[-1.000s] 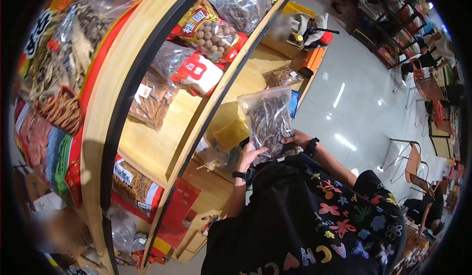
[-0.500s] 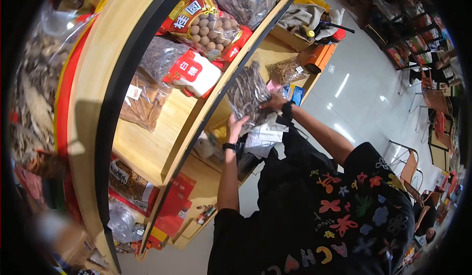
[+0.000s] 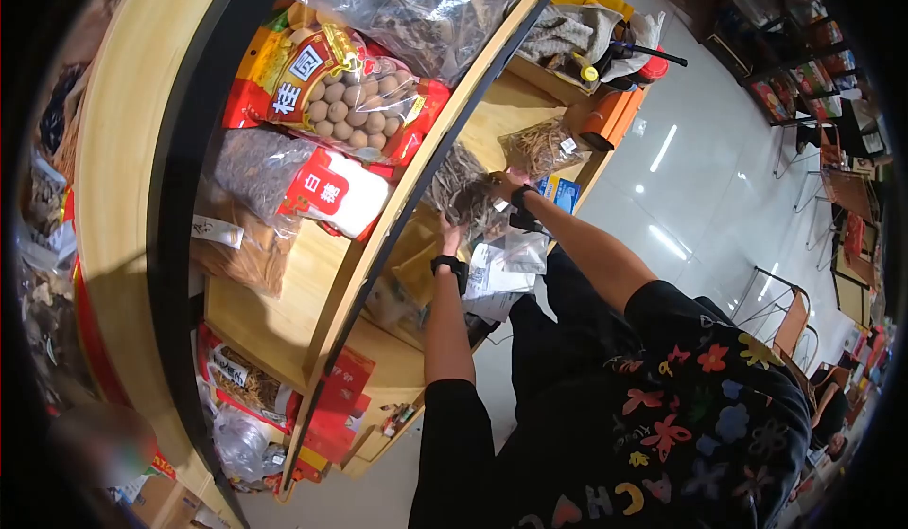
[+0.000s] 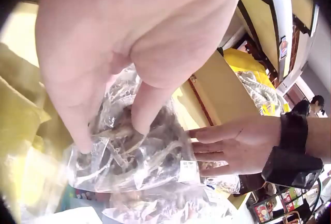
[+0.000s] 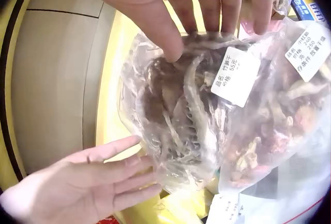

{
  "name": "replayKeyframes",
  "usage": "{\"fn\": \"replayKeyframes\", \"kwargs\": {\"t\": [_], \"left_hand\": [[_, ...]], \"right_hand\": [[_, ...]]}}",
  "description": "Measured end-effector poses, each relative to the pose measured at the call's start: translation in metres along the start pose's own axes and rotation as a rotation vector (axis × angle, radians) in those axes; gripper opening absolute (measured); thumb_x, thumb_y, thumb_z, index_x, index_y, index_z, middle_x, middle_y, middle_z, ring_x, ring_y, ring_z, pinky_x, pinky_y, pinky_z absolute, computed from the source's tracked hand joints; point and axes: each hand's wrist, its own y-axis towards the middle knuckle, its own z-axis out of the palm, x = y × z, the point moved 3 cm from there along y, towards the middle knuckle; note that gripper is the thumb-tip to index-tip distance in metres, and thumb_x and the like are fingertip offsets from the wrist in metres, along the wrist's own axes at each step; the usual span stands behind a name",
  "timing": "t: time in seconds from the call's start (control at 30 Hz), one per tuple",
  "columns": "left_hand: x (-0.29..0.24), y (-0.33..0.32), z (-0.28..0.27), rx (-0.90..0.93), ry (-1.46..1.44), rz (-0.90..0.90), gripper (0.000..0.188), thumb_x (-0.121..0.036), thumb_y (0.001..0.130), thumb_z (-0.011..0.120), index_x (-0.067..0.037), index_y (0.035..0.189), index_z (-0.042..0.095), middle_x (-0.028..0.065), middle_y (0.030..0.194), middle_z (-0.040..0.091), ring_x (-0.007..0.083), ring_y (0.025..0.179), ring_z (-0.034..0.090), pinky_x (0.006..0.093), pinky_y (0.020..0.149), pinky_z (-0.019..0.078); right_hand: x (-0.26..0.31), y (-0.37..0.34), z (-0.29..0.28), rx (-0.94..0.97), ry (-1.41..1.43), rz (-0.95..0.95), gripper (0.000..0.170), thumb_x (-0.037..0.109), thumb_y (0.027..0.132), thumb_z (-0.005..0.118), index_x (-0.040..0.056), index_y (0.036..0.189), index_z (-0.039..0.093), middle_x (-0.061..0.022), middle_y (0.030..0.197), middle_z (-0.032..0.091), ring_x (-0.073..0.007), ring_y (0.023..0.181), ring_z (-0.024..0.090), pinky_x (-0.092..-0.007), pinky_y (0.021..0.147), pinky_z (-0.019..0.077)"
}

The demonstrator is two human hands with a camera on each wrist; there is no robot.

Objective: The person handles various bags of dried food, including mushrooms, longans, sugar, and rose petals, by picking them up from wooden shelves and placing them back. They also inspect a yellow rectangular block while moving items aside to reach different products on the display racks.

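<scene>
A clear bag of dried bamboo shoots, with a white price label, is between my two hands over the lower shelf. My left hand holds its near edge; in the left wrist view the thumb and a finger of that left hand lie over the plastic. On the opposite side, my right hand has its thumb across the bag and its fingers at the edge, as the right wrist view shows. Beside and partly under it lies another labelled clear bag with pinkish dried pieces.
White papers lie near the shelf edge. A bag of dried brown strips, a blue box and an orange box stand farther along. The upper shelf carries a longan bag and a white sugar bag.
Both hands have carried the bamboo shoot bag away from the body, down and left over the lower shelf. White papers have come into sight near the body.
</scene>
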Motion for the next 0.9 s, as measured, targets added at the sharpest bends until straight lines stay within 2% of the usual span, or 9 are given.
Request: {"fn": "replayKeyframes", "kwargs": {"t": [0.17,0.2,0.3,0.37,0.43,0.53,0.7,0.83,0.9], "left_hand": [[-0.034,-0.024,0.012,-0.084,0.009,-0.05,0.089,-0.023,0.072,0.073,0.004,0.141,0.025,0.0264,0.137,0.04,0.0342,0.125,0.041,0.0369,0.105,0.0323],[-0.012,-0.015,0.019,-0.093,0.146,0.01,0.091,-0.028,0.075,0.071,0.005,0.142,0.021,0.0268,0.141,0.035,0.0336,0.128,0.039,0.0362,0.107,0.0298],[-0.108,-0.072,0.001,0.015,0.005,0.001,0.073,-0.029,0.081,0.065,-0.001,0.14,0.031,0.0259,0.139,0.039,0.038,0.128,0.039,0.0394,0.106,0.0319],[-0.145,-0.104,-0.01,0.175,-0.193,0.114,0.047,-0.027,0.091,0.058,0.0,0.128,0.046,0.0193,0.13,0.05,0.0246,0.12,0.049,0.0336,0.099,0.0389],[-0.198,-0.144,-0.036,0.296,-0.229,0.205,0.039,-0.017,0.093,0.058,0.002,0.125,0.05,0.0139,0.12,0.059,0.0154,0.109,0.055,0.0255,0.091,0.043],[-0.256,-0.205,-0.088,0.29,-0.143,0.308,0.032,-0.011,0.095,0.052,0.002,0.124,0.051,0.0129,0.115,0.062,0.0158,0.108,0.058,0.0255,0.092,0.0443],[-0.312,-0.27,-0.205,0.018,-0.019,0.445,0.034,-0.007,0.093,0.053,0.002,0.126,0.05,0.0125,0.118,0.06,0.0176,0.108,0.058,0.0273,0.093,0.0446],[-0.285,-0.261,-0.312,-0.398,-0.103,0.528,0.034,-0.007,0.091,0.057,0.001,0.123,0.05,0.0172,0.125,0.053,0.0229,0.12,0.049,0.0323,0.1,0.0395],[-0.262,-0.243,-0.353,-0.569,-0.309,0.374,0.054,-0.015,0.088,0.064,0.003,0.132,0.039,0.0222,0.132,0.046,0.0261,0.122,0.047,0.0339,0.101,0.0372]], "right_hand": [[-0.011,0.001,0.007,-0.028,-0.011,-0.017,0.078,0.043,0.07,0.073,0.0058,0.132,0.046,-0.0199,0.12,0.059,-0.0332,0.11,0.057,-0.0403,0.09,0.0462],[-0.012,0.0,0.006,-0.026,0.03,-0.003,0.078,0.044,0.07,0.074,0.0042,0.132,0.046,-0.0194,0.12,0.059,-0.0326,0.109,0.057,-0.0402,0.089,0.0464],[-0.003,-0.027,-0.01,-0.035,0.132,-0.016,0.067,0.045,0.074,0.072,-0.0001,0.121,0.054,-0.016,0.111,0.062,-0.0283,0.102,0.059,-0.0383,0.084,0.0473],[-0.021,-0.024,-0.008,0.011,0.2,-0.006,0.058,0.039,0.076,0.071,-0.0019,0.115,0.059,-0.0132,0.09,0.068,-0.0222,0.082,0.065,-0.0328,0.071,0.0514],[-0.022,-0.062,-0.019,0.035,0.489,0.028,0.044,0.034,0.083,0.066,0.0039,0.115,0.06,-0.0058,0.105,0.064,-0.0174,0.095,0.061,-0.0324,0.079,0.0489],[-0.048,-0.102,-0.031,0.035,0.697,0.056,0.036,0.029,0.087,0.062,0.0061,0.114,0.059,-0.0053,0.104,0.065,-0.0168,0.09,0.062,-0.0303,0.075,0.0495],[-0.085,-0.172,-0.061,-0.018,0.816,0.138,0.028,0.027,0.09,0.058,0.0075,0.109,0.058,-0.0044,0.1,0.065,-0.0151,0.088,0.062,-0.0295,0.074,0.0491],[-0.091,-0.205,-0.075,-0.113,0.918,0.148,0.026,0.027,0.089,0.058,0.0093,0.109,0.057,-0.0035,0.1,0.064,-0.0149,0.09,0.061,-0.0295,0.077,0.0469],[-0.087,-0.213,-0.076,-0.152,0.955,0.104,0.025,0.027,0.091,0.054,0.0094,0.109,0.056,-0.0039,0.102,0.064,-0.0156,0.09,0.061,-0.0317,0.078,0.047]]}}
